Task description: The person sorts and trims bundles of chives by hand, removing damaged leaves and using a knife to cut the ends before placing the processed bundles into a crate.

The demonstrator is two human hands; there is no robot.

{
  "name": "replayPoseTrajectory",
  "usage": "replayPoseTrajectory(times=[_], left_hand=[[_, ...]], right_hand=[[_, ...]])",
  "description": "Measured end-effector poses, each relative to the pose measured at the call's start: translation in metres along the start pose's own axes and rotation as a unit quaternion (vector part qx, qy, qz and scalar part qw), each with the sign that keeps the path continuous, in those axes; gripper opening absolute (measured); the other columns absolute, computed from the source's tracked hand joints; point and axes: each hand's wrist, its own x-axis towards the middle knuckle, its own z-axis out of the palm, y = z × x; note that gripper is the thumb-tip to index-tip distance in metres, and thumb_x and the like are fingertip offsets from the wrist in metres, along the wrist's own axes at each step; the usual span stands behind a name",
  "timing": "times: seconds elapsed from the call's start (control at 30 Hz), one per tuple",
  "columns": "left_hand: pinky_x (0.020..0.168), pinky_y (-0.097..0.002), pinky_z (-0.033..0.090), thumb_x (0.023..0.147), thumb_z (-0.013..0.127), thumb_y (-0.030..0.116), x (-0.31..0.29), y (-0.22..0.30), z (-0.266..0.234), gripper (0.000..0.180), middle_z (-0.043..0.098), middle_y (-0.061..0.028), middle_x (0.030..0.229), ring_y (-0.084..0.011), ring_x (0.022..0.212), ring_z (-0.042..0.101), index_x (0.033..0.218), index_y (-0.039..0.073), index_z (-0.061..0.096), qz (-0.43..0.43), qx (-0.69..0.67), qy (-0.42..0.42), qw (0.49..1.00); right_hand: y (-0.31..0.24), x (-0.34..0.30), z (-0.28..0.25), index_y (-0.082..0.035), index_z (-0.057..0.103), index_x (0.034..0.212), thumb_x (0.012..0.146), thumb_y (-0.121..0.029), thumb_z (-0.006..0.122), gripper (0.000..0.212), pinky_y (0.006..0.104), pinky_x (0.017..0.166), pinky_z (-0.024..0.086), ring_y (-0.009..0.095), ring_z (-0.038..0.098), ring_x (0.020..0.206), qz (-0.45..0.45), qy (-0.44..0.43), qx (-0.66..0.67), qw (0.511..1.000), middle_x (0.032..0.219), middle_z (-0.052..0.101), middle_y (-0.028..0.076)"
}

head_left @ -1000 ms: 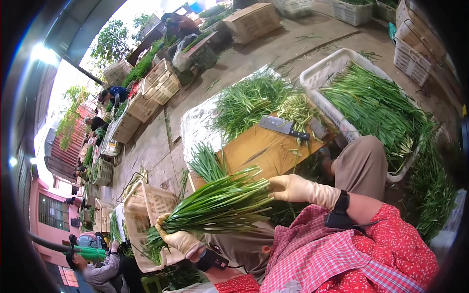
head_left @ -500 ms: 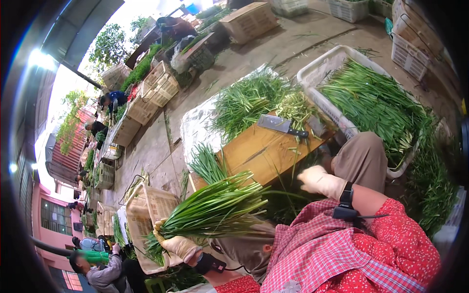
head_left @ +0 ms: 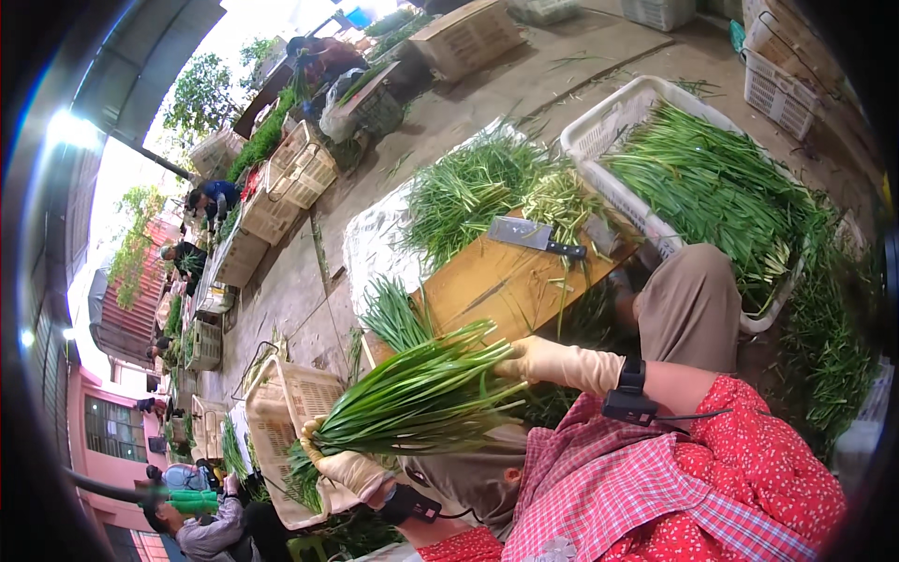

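Note:
My left hand [head_left: 348, 465], in a pale glove, is closed round one end of a bunch of long green garlic chives [head_left: 407, 398], held over my lap. Its leaves fan out to the right. My right hand [head_left: 538, 361], gloved too, is at the far ends of the bunch, its fingertips closed on a few strands. Beyond lies a wooden board [head_left: 487, 286] with a cleaver [head_left: 534, 236] flat on it, handle to the right. Loose chives [head_left: 468, 192] and pale cut stems [head_left: 559, 201] are heaped at its far edge.
A white crate [head_left: 599, 140] full of greens stands at the right, beside my knee. A beige crate [head_left: 272, 403] sits at the left, next to the bunch. White sheeting [head_left: 375, 248] lies under the heap. Other people [head_left: 220, 534] and stacked crates [head_left: 300, 164] line the left side.
My right hand has moved left from beside my knee to the ends of the bunch and closed on strands there. My left hand keeps its hold, almost unmoved.

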Motion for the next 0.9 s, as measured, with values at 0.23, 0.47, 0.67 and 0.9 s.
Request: replayPoseTrajectory(times=[0.23,0.47,0.67,0.9], left_hand=[[0.087,-0.0379,0.053,0.095,0.055,0.026,-0.018,-0.017,0.016,0.025,0.071,-0.0081,0.095,-0.0224,0.089,0.065,0.095,0.005,0.070,-0.026,-0.001,-0.039,0.999],[0.084,-0.0371,0.054,0.093,0.058,0.027,-0.012,-0.025,0.015,0.023,0.071,-0.0073,0.092,-0.0206,0.085,0.066,0.092,0.006,0.070,-0.032,-0.004,-0.004,0.999],[0.086,-0.0383,0.053,0.092,0.059,0.023,0.006,0.010,0.000,0.021,0.072,-0.0092,0.095,-0.0230,0.090,0.066,0.094,0.005,0.071,-0.003,-0.054,-0.043,0.998],[0.089,-0.0392,0.053,0.092,0.057,0.021,0.015,-0.002,0.001,0.023,0.072,-0.0103,0.096,-0.0248,0.091,0.066,0.096,0.003,0.070,-0.027,-0.069,-0.054,0.996]], right_hand=[[0.014,-0.004,-0.011,-0.007,0.072,0.102,0.088,-0.029,0.071,0.026,0.0282,0.056,0.047,0.010,0.055,0.058,0.038,0.078,-0.082,0.993,0.068,0.063,0.001],[0.019,-0.022,-0.038,-0.006,0.075,0.095,0.086,-0.030,0.071,0.026,0.0244,0.058,0.046,0.006,0.054,0.059,0.034,0.144,-0.077,0.986,0.070,0.066,-0.001],[0.064,-0.016,-0.081,-0.013,0.074,0.106,0.081,-0.019,0.062,0.029,0.0410,0.083,0.054,0.029,0.067,0.105,0.264,0.025,-0.601,0.754,0.112,0.070,0.010],[0.056,-0.010,-0.060,-0.002,0.052,0.133,0.090,-0.033,0.066,0.055,0.0371,0.093,0.049,0.027,0.064,0.108,-0.095,0.067,-0.315,0.942,0.129,0.060,0.017]])
